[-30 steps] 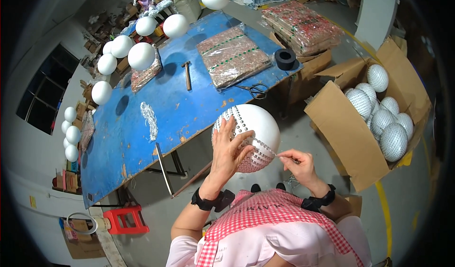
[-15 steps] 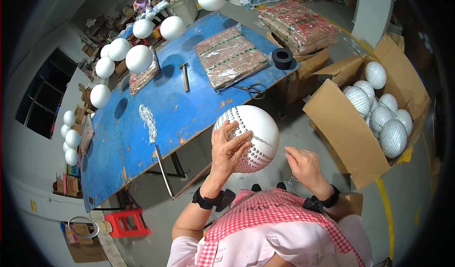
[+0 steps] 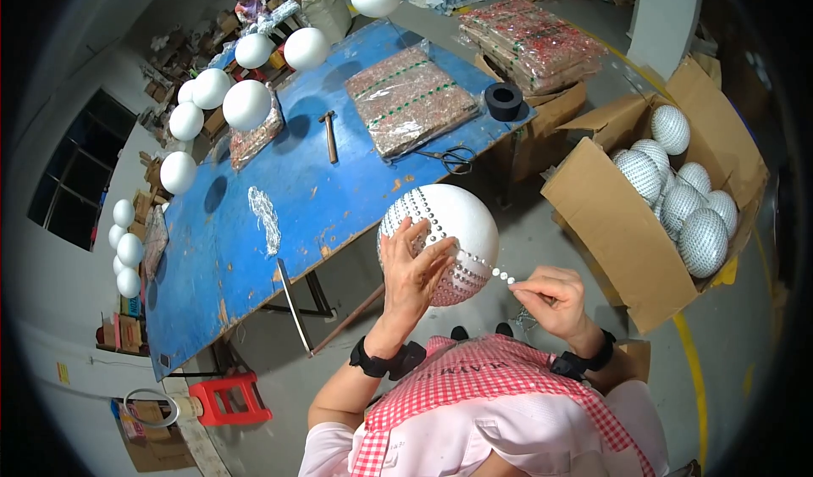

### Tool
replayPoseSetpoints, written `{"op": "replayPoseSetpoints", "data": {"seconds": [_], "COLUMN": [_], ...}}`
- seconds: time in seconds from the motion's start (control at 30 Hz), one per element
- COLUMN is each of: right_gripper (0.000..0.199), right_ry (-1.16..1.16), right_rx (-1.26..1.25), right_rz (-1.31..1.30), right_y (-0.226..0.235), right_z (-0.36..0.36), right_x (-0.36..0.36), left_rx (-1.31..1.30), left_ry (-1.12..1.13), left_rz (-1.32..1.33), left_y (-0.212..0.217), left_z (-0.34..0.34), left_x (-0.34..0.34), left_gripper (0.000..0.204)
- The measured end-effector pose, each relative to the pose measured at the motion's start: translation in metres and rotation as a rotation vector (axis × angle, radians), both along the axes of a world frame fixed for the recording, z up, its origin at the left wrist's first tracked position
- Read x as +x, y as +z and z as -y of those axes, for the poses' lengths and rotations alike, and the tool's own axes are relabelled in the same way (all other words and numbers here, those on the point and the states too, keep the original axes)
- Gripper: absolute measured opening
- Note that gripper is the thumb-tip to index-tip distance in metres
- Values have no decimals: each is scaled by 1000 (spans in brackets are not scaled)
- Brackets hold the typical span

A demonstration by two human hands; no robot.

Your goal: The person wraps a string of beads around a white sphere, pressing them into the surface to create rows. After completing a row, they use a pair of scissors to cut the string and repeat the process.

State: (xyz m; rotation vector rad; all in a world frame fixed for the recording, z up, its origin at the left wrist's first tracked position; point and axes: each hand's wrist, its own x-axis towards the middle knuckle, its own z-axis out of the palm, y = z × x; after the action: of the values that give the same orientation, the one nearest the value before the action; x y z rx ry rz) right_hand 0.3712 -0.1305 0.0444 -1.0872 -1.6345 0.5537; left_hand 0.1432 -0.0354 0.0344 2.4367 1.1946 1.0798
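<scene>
A white ball [image 3: 464,214], perhaps foam, is held up in front of me, apart from the table. Rows of silver beads wind round its left and lower sides. My left hand [image 3: 405,275] grips it from the left, fingers spread over the bead rows. From the ball's right side a short bead string [image 3: 500,274] runs taut to my right hand [image 3: 555,301], whose thumb and fingertips pinch its end. Below that hand, a loose tangle of beads [image 3: 525,318] hangs, partly hidden.
Beyond the ball lies a blue table [image 3: 313,223] with a hammer [image 3: 330,138], scissors [image 3: 457,161], black tape roll [image 3: 504,102] and wrapped bundle [image 3: 411,100]. Several white balls [image 3: 247,104] hover above its left side. At right, a carton [image 3: 627,240] holds bead-covered balls. A red stool [image 3: 229,396] stands lower left.
My right hand has moved slightly right and down and turned. The bead string now shows stretched between it and the ball. The ball has barely shifted in my left hand.
</scene>
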Motion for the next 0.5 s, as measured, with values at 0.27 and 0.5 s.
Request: {"op": "replayPoseSetpoints", "data": {"seconds": [0.27,0.5], "right_gripper": [11,11], "right_ry": [-80,-47], "right_rx": [27,-387], "right_rz": [-5,-390], "right_y": [6,-38], "right_z": [5,7], "right_x": [-6,-13], "left_rx": [41,-25], "left_ry": [22,-8], "left_rz": [-23,51], "left_y": [-7,-4], "left_z": [0,-5], "left_x": [-1,-4], "left_gripper": [33,31]}}
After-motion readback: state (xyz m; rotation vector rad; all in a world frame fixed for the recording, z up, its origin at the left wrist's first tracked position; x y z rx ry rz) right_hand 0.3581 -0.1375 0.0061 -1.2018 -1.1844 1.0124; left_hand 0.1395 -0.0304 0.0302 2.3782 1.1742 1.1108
